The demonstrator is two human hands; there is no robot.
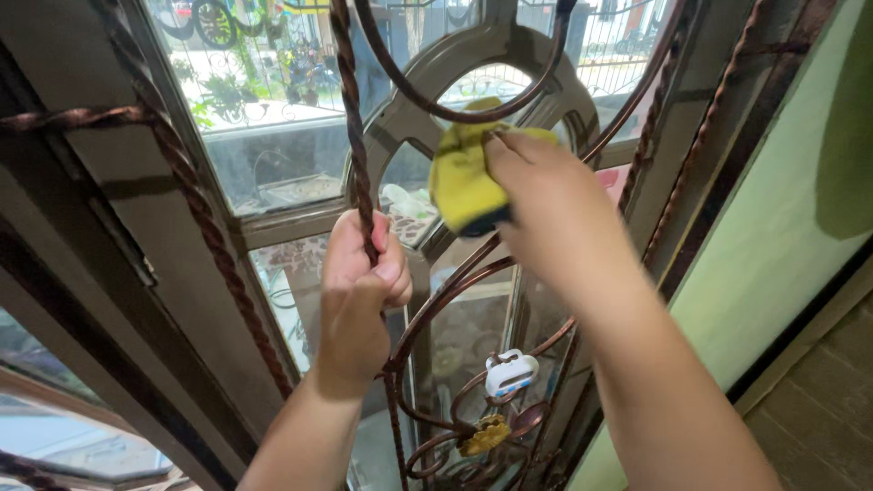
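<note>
My left hand [359, 291] is wrapped around a twisted brown metal bar [350, 109] of a window grille. Higher and to the right, my right hand [546, 200] presses a yellow cloth [459, 177] against the glass pane inside a grey oval frame [409, 100]. The cloth is folded, with a dark blue edge at its bottom. My right forearm runs down to the lower right corner and hides part of the grille.
Curled metal scrolls [455, 300] fill the grille below my hands. A white padlock [511, 373] and a brass padlock [485, 435] hang near the bottom. A pale green wall [773, 227] stands at the right. Plants and a fence show through the glass.
</note>
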